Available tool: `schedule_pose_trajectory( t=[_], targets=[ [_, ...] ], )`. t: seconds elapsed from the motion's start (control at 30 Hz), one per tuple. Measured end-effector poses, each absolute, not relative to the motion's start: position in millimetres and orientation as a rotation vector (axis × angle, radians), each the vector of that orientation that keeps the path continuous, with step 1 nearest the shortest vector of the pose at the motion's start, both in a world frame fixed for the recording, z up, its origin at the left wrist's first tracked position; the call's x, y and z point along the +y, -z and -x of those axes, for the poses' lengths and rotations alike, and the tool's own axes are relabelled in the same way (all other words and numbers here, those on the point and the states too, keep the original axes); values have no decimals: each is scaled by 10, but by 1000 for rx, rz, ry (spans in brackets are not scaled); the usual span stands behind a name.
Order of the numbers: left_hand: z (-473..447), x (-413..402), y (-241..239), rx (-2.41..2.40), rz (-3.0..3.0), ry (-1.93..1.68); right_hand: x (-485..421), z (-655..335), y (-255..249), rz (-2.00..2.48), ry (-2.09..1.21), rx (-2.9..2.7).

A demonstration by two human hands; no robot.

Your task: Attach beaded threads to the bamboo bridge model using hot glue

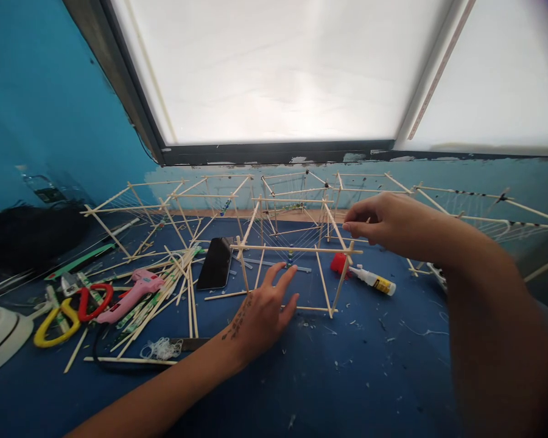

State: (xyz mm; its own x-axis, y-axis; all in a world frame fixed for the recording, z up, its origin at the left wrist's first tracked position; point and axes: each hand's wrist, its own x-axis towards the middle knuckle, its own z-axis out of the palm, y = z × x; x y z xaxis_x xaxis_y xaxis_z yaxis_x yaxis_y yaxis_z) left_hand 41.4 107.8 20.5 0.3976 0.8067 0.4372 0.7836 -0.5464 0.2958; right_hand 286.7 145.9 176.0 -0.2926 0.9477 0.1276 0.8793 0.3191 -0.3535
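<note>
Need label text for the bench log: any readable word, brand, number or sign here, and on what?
None can be read.
White plastic glue bottle with yellow label: print too small.
Pink plastic glue gun: small dark marking, too small.
Clear bottle with dark label: too blurred.
Left hand: dark marks, no lettering I can make out.

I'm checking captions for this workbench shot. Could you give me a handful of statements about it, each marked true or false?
1. A black phone lies left of the front stick frame in the picture. True.
2. The hot-glue gun is green. False: the hot-glue gun is pink.
3. The left hand has its fingers spread. True.
4. The right hand lies flat on the table. False: the right hand is raised.
5. The white bottle stands upright. False: the white bottle lies on its side.
</note>
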Motion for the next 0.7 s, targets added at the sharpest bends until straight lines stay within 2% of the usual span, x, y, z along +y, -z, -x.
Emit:
schedule_pose_trajectory(
  t=[0.7],
  targets=[
    [-405, 1115, -79, 1510, -2626, -774, 1467, -2865, -1742, 1595, -221, -2301]
  ],
)
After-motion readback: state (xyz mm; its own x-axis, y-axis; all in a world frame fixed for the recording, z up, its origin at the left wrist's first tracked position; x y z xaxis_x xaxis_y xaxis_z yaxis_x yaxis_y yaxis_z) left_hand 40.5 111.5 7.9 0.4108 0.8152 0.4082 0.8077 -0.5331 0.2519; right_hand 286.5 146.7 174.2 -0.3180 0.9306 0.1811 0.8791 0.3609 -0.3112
